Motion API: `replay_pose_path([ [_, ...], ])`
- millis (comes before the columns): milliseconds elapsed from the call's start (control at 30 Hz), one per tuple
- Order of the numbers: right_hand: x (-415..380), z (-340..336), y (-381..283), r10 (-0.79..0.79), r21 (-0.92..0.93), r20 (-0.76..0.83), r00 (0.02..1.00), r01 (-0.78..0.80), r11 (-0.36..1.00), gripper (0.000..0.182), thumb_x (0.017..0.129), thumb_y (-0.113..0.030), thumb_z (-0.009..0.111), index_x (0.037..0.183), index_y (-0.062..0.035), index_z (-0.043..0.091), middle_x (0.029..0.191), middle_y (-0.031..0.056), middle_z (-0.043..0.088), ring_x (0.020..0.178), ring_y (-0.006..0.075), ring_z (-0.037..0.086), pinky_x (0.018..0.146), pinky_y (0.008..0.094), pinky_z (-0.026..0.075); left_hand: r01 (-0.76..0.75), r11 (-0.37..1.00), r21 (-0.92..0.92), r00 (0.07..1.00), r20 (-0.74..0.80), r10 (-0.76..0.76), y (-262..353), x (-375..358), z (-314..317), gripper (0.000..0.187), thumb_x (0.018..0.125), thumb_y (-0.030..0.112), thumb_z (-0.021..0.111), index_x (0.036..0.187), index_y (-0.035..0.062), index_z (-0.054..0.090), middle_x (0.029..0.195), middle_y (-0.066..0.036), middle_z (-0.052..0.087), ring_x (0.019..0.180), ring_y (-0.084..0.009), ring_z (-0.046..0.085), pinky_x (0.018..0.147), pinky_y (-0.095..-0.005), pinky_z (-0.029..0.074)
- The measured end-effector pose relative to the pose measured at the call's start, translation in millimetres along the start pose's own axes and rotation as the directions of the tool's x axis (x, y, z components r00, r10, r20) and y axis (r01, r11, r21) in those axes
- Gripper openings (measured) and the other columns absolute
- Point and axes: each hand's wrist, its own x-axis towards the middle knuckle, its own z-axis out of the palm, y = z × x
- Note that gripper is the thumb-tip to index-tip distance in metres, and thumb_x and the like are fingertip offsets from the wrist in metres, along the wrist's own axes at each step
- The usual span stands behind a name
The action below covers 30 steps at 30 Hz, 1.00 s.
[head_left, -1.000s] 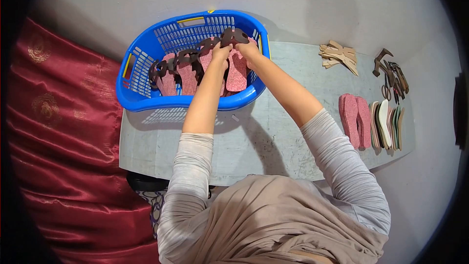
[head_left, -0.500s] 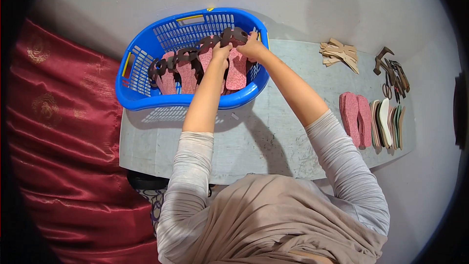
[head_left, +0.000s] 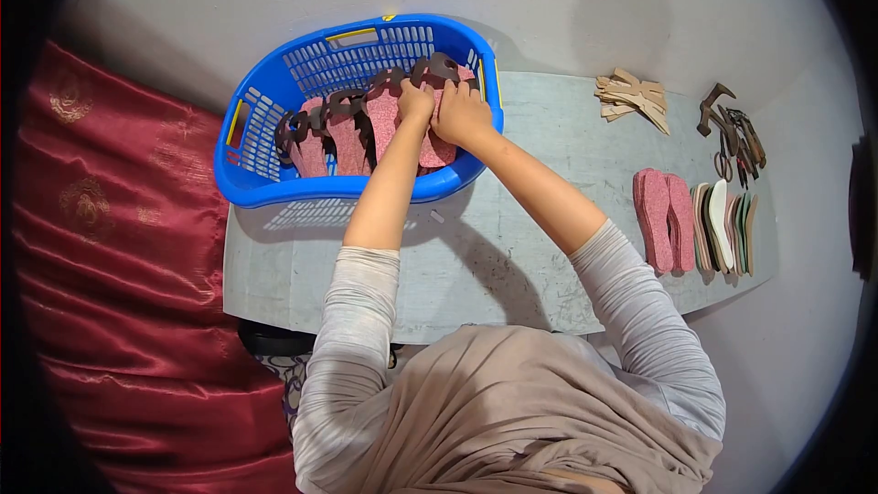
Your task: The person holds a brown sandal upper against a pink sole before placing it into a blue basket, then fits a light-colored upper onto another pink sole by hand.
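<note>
Both hands reach into the blue laundry basket (head_left: 274, 174) — the left hand (head_left: 416, 102) pinches a dark brown strap (head_left: 437, 66) and the right hand (head_left: 460, 116) presses closed on the pink sandal sole (head_left: 437, 148) beneath it. The upright soles lean together; a tug could topple the row. Well apart at the table's (head_left: 494, 265) right lie stacked soles (head_left: 660, 218) and loose straps (head_left: 732, 133) — nothing blocks either arm.

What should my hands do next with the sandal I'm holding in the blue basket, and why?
Probably settle it down into the row. Both the left hand and the right hand are on the end pink sandal in the blue basket. The other sandals already stand side by side, and this one seems not yet released.
</note>
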Motion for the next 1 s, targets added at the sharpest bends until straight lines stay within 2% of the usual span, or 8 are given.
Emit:
replay_pose_path([
  [167, -4, 0, 0, -0.031, -0.028, -0.047, 0.998, 0.03, 0.999, 0.058, 0.068, -0.03, 0.061, 0.112, 0.0009, 0.041, 0.103, 0.0137, 0.047, 0.097, 0.0297, 0.049, 0.074, 0.0396, 0.043, -0.047, 0.995, 0.09, 0.999, 0.022, 0.045, -5, 7, 2, 0.056, 0.074, 0.027, 0.055, 0.119, -0.0001, 0.036, 0.114, -0.033, 0.041, 0.106, -0.0438, 0.042, 0.088, -0.0454, 0.036],
  [267, -6, -1, 0, -0.048, -0.022, -0.047, 0.998, 0.047, 0.999, 0.053, 0.068, -0.029, 0.06, 0.109, -0.0001, 0.043, 0.102, 0.0131, 0.047, 0.095, 0.0294, 0.049, 0.072, 0.0401, 0.043, -0.008, 0.997, 0.076, 1.0, 0.012, 0.008, 1, 2, -1, 0.059, 0.074, 0.027, 0.055, 0.12, -0.0025, 0.034, 0.113, -0.031, 0.043, 0.104, -0.0429, 0.045, 0.088, -0.0445, 0.037],
  [467, -9, 0, -2, -0.087, -0.032, -0.133, 0.987, 0.083, 0.996, 0.053, 0.066, -0.028, 0.06, 0.109, -0.0021, 0.044, 0.102, 0.0144, 0.047, 0.092, 0.0304, 0.049, 0.07, 0.0416, 0.043, 0.02, 1.0, 0.021, 0.998, 0.064, -0.021, 15, -13, -17, 0.076, 0.074, 0.03, 0.056, 0.125, -0.0041, 0.012, 0.112, -0.032, 0.044, 0.104, -0.0401, 0.046, 0.089, -0.0418, 0.037],
  [567, -10, 1, -3, -0.094, -0.026, -0.156, 0.983, 0.091, 0.996, 0.056, 0.066, -0.029, 0.06, 0.113, -0.0029, 0.043, 0.1, 0.0161, 0.048, 0.091, 0.0319, 0.049, 0.07, 0.0423, 0.043, 0.041, 0.995, 0.086, 0.998, 0.051, -0.046, 9, -6, -13, 0.077, 0.074, 0.032, 0.055, 0.124, -0.004, 0.009, 0.109, -0.033, 0.046, 0.103, -0.0407, 0.048, 0.089, -0.0418, 0.037],
  [633, -10, 0, -6, -0.064, -0.011, -0.11, 0.992, 0.063, 0.998, 0.056, 0.067, -0.029, 0.059, 0.115, -0.0051, 0.044, 0.103, 0.0143, 0.046, 0.096, 0.0311, 0.046, 0.071, 0.0412, 0.04, 0.022, 0.997, 0.074, 0.996, 0.083, -0.028, 12, -14, -20, 0.076, 0.075, 0.033, 0.054, 0.124, -0.0048, 0.01, 0.106, -0.033, 0.048, 0.101, -0.0414, 0.049, 0.088, -0.0421, 0.037],
  [833, -15, -3, -10, -0.062, -0.009, -0.086, 0.994, 0.062, 0.998, 0.059, 0.067, -0.029, 0.06, 0.119, -0.0081, 0.042, 0.103, 0.0149, 0.047, 0.094, 0.0305, 0.046, 0.071, 0.0405, 0.04, -0.001, 0.998, 0.055, 0.996, 0.09, -0.005, 5, -10, -19, 0.076, 0.075, 0.036, 0.054, 0.122, -0.0056, 0.012, 0.106, -0.034, 0.048, 0.099, -0.0418, 0.05, 0.087, -0.0424, 0.038],
  [1000, -15, -2, -9, -0.063, -0.003, -0.092, 0.994, 0.063, 0.998, 0.057, 0.067, -0.028, 0.057, 0.117, -0.0033, 0.043, 0.101, 0.0148, 0.048, 0.095, 0.0301, 0.046, 0.07, 0.0404, 0.04, -0.006, 0.999, 0.035, 0.995, 0.097, 0.003, 2, -6, -18, 0.081, 0.07, 0.041, 0.059, 0.12, -0.0062, 0.016, 0.105, -0.033, 0.049, 0.099, -0.0413, 0.051, 0.086, -0.0421, 0.039],
])
